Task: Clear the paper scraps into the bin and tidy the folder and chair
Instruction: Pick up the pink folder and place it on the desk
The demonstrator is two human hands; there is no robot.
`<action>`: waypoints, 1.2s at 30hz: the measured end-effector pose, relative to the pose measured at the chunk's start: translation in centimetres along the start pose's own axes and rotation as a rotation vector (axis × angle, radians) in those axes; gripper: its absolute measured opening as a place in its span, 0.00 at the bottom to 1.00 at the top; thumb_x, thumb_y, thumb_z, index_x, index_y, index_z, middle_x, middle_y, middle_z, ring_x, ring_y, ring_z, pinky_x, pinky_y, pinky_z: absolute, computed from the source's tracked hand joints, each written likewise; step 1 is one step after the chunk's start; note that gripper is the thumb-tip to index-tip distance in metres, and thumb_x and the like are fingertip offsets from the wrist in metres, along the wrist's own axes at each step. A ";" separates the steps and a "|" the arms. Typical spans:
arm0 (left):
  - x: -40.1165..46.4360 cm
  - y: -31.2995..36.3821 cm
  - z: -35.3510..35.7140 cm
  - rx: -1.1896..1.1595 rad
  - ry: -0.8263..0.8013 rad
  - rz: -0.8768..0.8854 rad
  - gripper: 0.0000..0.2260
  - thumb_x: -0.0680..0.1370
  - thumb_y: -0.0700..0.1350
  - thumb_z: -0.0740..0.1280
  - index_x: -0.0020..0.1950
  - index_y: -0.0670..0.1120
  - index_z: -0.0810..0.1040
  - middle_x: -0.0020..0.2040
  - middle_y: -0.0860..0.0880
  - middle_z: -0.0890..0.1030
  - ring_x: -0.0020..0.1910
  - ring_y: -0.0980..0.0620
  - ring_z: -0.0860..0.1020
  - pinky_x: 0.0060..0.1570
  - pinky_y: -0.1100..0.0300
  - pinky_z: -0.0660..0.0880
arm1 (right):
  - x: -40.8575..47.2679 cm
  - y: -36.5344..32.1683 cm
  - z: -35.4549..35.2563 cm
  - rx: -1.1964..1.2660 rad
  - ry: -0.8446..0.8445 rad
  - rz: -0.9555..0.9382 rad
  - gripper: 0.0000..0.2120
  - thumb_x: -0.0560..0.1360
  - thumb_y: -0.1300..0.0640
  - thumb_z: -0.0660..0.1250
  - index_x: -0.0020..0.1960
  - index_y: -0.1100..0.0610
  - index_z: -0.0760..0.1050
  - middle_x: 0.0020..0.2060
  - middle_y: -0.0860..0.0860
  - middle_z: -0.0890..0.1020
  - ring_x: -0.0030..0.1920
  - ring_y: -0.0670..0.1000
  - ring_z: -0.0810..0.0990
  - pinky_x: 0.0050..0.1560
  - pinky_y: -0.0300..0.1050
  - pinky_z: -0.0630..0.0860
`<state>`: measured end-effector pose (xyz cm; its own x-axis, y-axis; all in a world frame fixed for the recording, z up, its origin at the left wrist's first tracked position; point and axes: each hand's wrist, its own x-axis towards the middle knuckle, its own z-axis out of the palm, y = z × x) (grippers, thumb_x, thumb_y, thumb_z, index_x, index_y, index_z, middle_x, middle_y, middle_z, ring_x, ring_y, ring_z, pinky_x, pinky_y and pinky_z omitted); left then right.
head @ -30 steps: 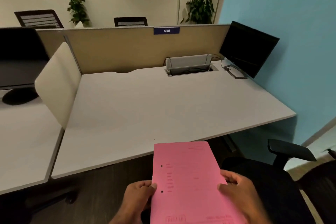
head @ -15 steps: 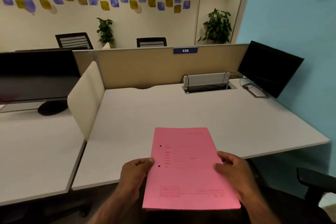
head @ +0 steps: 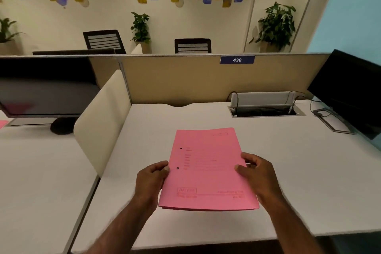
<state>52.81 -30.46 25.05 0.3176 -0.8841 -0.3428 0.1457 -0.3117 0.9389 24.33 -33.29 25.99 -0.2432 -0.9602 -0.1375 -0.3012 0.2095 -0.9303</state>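
Note:
A pink folder (head: 206,171) with two punch holes on its left side is held closed and nearly flat, just above the middle of the white desk (head: 288,171). My left hand (head: 151,181) grips its left edge and my right hand (head: 257,175) grips its right edge, thumbs on top. No paper scraps, bin or nearby chair appear in view.
A black monitor (head: 350,92) stands at the desk's right, beside an open cable tray (head: 265,109). A cream side divider (head: 101,121) separates the neighbouring desk with a second monitor (head: 45,88). A beige partition (head: 185,80) labelled 438 closes the back. Two chairs and plants stand beyond.
I have carried the folder forward from beyond the desk's front edge to over its middle. The view has tilted up, and the black chair at lower right has dropped out of sight.

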 end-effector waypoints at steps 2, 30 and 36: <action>3.1 0.6 0.7 0.001 0.017 0.010 0.10 0.81 0.35 0.67 0.51 0.48 0.86 0.47 0.46 0.90 0.47 0.40 0.87 0.50 0.42 0.85 | 3.6 -0.5 1.5 -0.011 -0.002 -0.012 0.24 0.76 0.62 0.75 0.71 0.55 0.77 0.56 0.52 0.85 0.52 0.55 0.86 0.56 0.60 0.85; 38.3 -3.2 8.2 0.268 0.103 0.144 0.14 0.83 0.35 0.64 0.66 0.45 0.80 0.64 0.46 0.83 0.61 0.45 0.82 0.58 0.53 0.82 | 39.4 4.1 19.1 -0.222 -0.027 -0.150 0.19 0.78 0.61 0.73 0.68 0.60 0.79 0.65 0.58 0.81 0.62 0.59 0.82 0.63 0.49 0.78; 39.9 -4.3 8.6 0.312 0.126 0.148 0.15 0.82 0.35 0.63 0.66 0.45 0.81 0.64 0.46 0.83 0.61 0.45 0.82 0.61 0.51 0.81 | 40.1 5.6 20.3 -0.261 -0.019 -0.140 0.19 0.79 0.60 0.73 0.69 0.61 0.78 0.67 0.58 0.81 0.63 0.60 0.82 0.65 0.51 0.78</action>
<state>56.80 -67.33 7.56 0.4296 -0.8837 -0.1858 -0.1968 -0.2924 0.9358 31.56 -74.37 8.35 -0.1661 -0.9858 -0.0231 -0.5584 0.1133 -0.8218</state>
